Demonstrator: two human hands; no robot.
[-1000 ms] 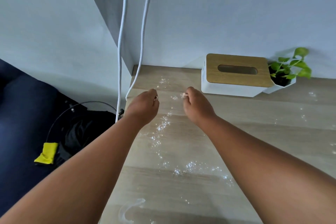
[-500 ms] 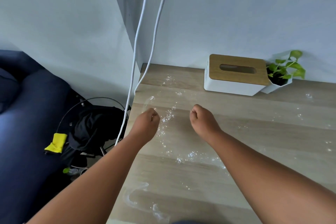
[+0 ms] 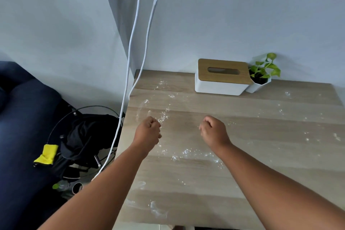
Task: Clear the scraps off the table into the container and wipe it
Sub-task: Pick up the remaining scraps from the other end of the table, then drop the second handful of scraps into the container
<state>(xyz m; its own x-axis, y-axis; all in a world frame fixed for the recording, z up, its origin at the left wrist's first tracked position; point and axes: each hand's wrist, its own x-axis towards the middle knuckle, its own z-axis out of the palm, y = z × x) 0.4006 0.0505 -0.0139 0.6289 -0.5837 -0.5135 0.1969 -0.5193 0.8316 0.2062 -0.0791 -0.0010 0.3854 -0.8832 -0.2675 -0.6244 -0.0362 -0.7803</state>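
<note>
Both hands are out over the table (image 3: 261, 155), side by side with a clear gap of bare wood between them. The left hand (image 3: 148, 131) has its fingers curled in tight, knuckles up, like a loose fist; whether anything sits inside it I cannot tell. The right hand (image 3: 213, 130) is curled the same way, and again I cannot make out anything pinched in it.

The scraps (image 3: 186, 153) are a scatter of tiny white specks. One patch lies just nearer the person than the hands, under the space between the two forearms. A thinner trail runs away from the left hand toward the far corner, passing close by its knuckles. More specks lie well off to the right of the right hand, spread thin. Smeared pale streaks (image 3: 156, 209) show close to the near edge, beneath the left forearm.

Beyond the right hand, against the wall, stands a white tissue box (image 3: 220, 86) with a wooden lid, and touching its right end is a small potted plant (image 3: 261, 78) in a white pot.

Left of the left hand, two white cables (image 3: 138, 46) hang down the wall and drop past the table's edge. Down there, below the left arm, sits a wire basket (image 3: 84, 136) with dark cloth in it and a yellow cloth (image 3: 47, 155) hanging at its side, next to a dark blue sofa (image 3: 22, 117)
</note>
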